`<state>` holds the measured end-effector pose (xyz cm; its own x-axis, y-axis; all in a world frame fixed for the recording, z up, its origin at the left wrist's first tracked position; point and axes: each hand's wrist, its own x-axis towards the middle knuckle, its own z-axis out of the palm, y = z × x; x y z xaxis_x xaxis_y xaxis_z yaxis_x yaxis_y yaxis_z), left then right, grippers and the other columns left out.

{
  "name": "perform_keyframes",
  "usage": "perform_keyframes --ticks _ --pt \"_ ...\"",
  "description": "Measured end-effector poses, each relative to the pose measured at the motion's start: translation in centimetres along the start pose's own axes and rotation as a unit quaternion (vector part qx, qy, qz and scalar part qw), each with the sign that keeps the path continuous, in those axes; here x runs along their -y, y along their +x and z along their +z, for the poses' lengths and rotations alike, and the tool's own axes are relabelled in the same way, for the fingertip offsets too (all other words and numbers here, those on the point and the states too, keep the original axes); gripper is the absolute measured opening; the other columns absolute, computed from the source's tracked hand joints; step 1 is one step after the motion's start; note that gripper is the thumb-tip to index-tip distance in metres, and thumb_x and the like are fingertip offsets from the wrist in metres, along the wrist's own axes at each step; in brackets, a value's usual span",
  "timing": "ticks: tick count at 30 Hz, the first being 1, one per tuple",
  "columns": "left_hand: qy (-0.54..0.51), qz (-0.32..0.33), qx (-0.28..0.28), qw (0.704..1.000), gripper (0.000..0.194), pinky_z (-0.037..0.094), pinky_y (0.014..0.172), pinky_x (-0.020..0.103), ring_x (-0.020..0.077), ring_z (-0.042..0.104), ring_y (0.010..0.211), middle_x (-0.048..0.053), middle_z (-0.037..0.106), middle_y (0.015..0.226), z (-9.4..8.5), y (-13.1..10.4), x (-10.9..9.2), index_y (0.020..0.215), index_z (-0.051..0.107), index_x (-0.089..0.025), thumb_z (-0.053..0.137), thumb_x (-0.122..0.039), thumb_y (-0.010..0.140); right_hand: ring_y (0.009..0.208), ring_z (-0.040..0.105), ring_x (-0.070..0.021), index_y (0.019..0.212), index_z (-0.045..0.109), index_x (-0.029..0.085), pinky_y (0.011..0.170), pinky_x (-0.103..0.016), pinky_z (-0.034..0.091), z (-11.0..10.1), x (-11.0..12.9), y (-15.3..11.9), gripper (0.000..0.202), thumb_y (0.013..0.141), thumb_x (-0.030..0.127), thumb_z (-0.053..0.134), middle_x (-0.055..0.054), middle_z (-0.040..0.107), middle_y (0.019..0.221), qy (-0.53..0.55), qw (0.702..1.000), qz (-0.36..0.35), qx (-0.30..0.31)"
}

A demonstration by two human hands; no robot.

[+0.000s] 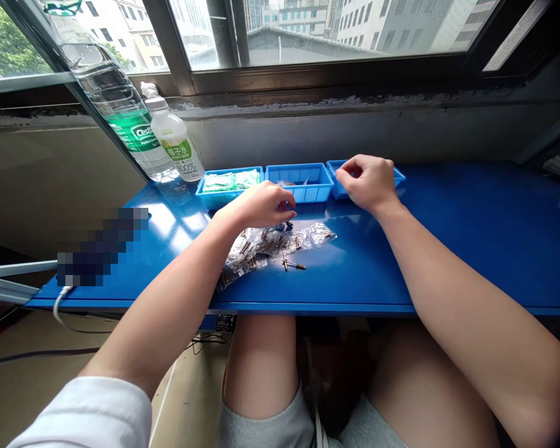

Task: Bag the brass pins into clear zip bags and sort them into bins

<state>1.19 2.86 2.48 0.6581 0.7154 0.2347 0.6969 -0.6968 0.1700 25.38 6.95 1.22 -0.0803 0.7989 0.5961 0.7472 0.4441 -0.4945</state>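
My left hand (266,204) hovers over a heap of small clear plastic bags (247,249) with slim brass-coloured metal pieces inside. Its fingers are curled in, and a small dark piece (288,226) shows just below them; I cannot tell whether they hold it. Over the right-hand blue bin (399,178) is my right hand (371,180), thumb and fingers drawn together. Whatever is in that pinch, if anything, is hidden. A few loose metal pins (295,266) lie on the blue table (345,274) in front of the bags.
The middle blue bin (320,191) holds some small bagged items. Green-and-white packets (219,182) fill the left bin (210,200). Behind stand a large water bottle (135,127) and a smaller white bottle (177,146). A blurred dark object (98,249) with a cable lies at left.
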Motion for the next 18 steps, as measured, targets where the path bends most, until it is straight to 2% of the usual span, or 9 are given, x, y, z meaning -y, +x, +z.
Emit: perform_keyframes --ticks 4,7,10,14,18 --pt "0.003 -0.008 0.025 1.0 0.02 0.039 0.055 0.024 0.0127 0.058 0.059 0.003 0.071 0.072 -0.1 0.0 -0.2 0.088 0.075 -0.018 0.061 -0.031 0.082 0.065 0.059 -0.0187 0.074 0.07 0.02 0.06 -0.031 0.045 -0.1 2.0 -1.1 0.021 0.079 0.04 0.064 -0.005 0.068 0.074 0.078 0.978 -0.105 0.166" --pt "0.006 -0.01 0.029 0.999 0.021 0.038 0.055 0.023 0.012 0.057 0.058 0.003 0.071 0.072 0.0 0.0 -0.2 0.089 0.075 -0.018 0.06 -0.032 0.083 0.061 0.055 -0.0159 0.08 0.072 0.017 0.056 -0.029 0.042 -0.1 2.8 -1.5 0.03 0.075 0.046 0.067 -0.004 0.065 0.069 0.112 0.95 -0.123 0.264" --pt "0.008 -0.008 0.03 0.999 0.021 0.038 0.055 0.024 0.0116 0.055 0.058 0.003 0.07 0.071 0.0 0.0 0.0 0.089 0.075 -0.018 0.061 -0.032 0.082 0.068 0.058 -0.0168 0.089 0.074 0.017 0.057 -0.028 0.043 -0.2 2.9 -1.4 0.041 0.07 0.052 0.072 -0.005 0.068 0.078 0.11 0.923 -0.122 0.349" --pt "0.009 -0.011 0.032 0.999 0.02 0.037 0.055 0.024 0.0118 0.054 0.058 0.002 0.069 0.07 0.1 0.0 0.1 0.088 0.074 -0.018 0.061 -0.032 0.082 0.076 0.061 -0.0197 0.092 0.076 0.021 0.059 -0.028 0.046 -0.1 2.6 -1.0 0.044 0.062 0.053 0.078 -0.006 0.071 0.091 0.072 0.898 -0.098 0.423" --pt "0.011 -0.011 0.032 0.999 0.019 0.036 0.056 0.024 0.0124 0.054 0.058 0.003 0.069 0.07 0.1 0.0 0.0 0.087 0.074 -0.019 0.061 -0.032 0.082 0.079 0.06 -0.0208 0.087 0.077 0.024 0.06 -0.028 0.047 0.3 2.6 -1.1 0.032 0.064 0.046 0.076 -0.005 0.07 0.092 0.06 0.888 -0.095 0.447"
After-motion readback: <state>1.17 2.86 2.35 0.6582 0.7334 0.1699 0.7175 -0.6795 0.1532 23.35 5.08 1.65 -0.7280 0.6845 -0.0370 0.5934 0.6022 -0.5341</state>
